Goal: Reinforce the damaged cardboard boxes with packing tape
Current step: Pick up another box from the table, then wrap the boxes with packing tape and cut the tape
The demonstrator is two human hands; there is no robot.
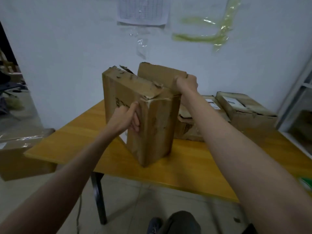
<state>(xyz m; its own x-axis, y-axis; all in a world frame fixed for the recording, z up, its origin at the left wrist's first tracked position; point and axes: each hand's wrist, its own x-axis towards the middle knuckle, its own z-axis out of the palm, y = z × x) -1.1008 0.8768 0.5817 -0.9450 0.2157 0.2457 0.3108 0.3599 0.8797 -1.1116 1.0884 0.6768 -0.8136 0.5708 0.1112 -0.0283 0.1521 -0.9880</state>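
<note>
Plain storeroom: worn cardboard boxes (246, 108) on a wooden table (194, 166).

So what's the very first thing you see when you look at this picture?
The torn cardboard box standing upright in the middle of the yellow table. The left hand grips its near corner and the right hand holds its raised flap. Behind it, to the right, lie more battered boxes.
</note>
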